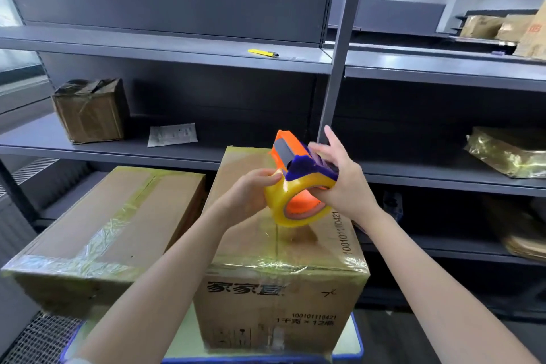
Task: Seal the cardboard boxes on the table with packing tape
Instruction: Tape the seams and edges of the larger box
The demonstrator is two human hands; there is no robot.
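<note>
Head view: the tape dispenser (298, 183) was held above the taller box (266, 298). It was clasped by the right grip (339, 180), and the left grip (254, 192) was pinched on the roll's rim. It was judged that the free end should be peeled and anchored past the far edge before being drawn along the seam. The taller box and the lower box (112, 216) were found taped, on a blue-rimmed table (353, 337) before grey shelving (177, 154).

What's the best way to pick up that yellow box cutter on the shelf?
Pinch the box cutter across its yellow handle, coming from the front and above: it lies flat, lengthwise along the front edge of the shelf, dark tip at the right.
</note>
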